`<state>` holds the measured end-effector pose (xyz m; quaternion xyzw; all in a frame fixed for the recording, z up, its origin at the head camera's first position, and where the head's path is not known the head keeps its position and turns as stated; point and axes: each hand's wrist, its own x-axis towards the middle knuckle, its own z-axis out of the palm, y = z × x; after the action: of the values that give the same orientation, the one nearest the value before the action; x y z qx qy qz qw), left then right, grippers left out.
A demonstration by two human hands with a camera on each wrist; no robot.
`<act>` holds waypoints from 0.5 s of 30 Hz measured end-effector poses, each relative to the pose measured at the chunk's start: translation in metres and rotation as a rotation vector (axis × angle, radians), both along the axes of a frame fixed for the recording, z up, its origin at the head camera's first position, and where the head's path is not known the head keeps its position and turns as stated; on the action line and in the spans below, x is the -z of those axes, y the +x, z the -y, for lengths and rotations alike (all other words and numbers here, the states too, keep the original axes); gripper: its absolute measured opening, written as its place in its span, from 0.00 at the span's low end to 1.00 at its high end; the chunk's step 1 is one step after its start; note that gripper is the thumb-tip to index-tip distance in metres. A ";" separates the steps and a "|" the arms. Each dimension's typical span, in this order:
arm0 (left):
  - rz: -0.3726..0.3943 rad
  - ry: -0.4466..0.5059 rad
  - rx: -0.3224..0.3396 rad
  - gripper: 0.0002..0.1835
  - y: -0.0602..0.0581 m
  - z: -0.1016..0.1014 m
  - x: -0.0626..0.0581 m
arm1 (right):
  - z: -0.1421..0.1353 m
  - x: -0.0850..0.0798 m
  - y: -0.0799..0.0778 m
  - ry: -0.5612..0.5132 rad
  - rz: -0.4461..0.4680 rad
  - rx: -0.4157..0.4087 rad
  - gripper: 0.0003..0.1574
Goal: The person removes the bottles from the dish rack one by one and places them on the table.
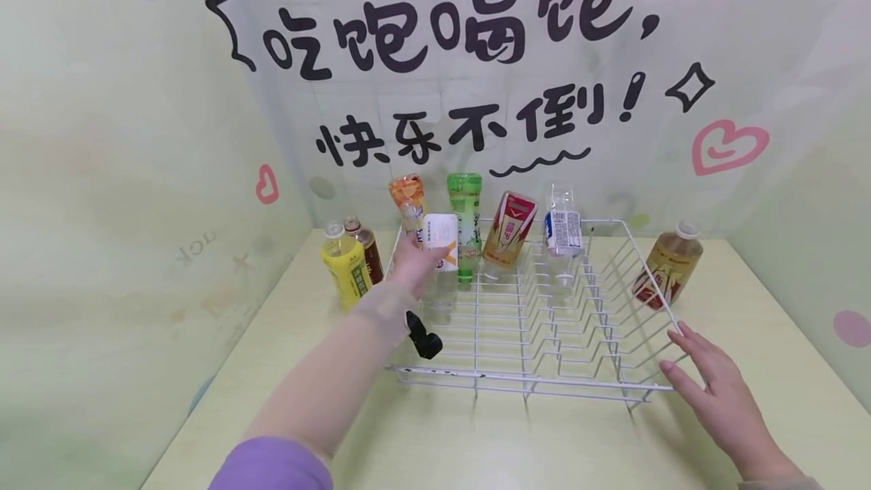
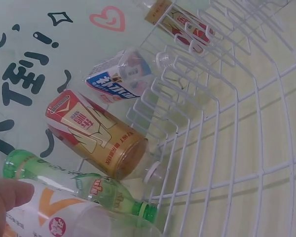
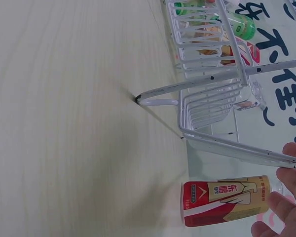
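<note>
My left hand (image 1: pixel 413 263) holds a clear bottle (image 2: pixel 84 215) with a white label and an orange mark, at the left side of the white wire rack (image 1: pixel 524 388). Directly behind it a green bottle (image 1: pixel 466 210) leans with its cap down. To the right, a red-and-gold bottle (image 1: pixel 512 229) and a clear bottle with a blue-and-white label (image 1: pixel 563 233) also stand cap down in the rack. An orange-labelled bottle (image 1: pixel 406 189) is partly hidden behind my left hand. My right hand (image 1: pixel 711 392) touches the rack's right front rim, its fingers loosely spread.
Left of the rack stand a yellow-labelled bottle (image 1: pixel 347 271) and a dark brown bottle (image 1: pixel 365 244). Another red-and-gold bottle (image 1: pixel 669 267) stands upright on the table (image 1: pixel 762 308) beyond the rack's right side. A wall (image 1: pixel 422 97) with black lettering rises behind.
</note>
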<state>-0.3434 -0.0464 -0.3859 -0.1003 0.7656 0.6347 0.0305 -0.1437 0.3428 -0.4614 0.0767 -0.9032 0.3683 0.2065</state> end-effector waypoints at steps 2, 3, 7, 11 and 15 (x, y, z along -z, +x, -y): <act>-0.008 0.012 -0.016 0.34 -0.003 -0.002 0.005 | 0.000 0.001 0.000 0.000 -0.010 0.001 0.31; -0.009 0.020 -0.019 0.34 -0.004 -0.003 0.007 | -0.001 0.001 0.000 0.001 -0.014 0.001 0.31; 0.021 0.007 -0.030 0.36 -0.007 -0.004 0.014 | -0.001 0.002 -0.001 0.002 -0.018 0.000 0.31; 0.037 -0.009 -0.027 0.41 -0.009 -0.004 0.021 | -0.001 0.002 -0.001 -0.001 -0.012 0.001 0.31; 0.041 -0.012 -0.036 0.43 -0.010 -0.007 0.026 | -0.001 0.003 -0.001 -0.006 -0.007 0.002 0.32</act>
<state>-0.3530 -0.0396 -0.4115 -0.1273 0.7667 0.6284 0.0341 -0.1445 0.3438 -0.4640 0.0763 -0.9015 0.3707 0.2101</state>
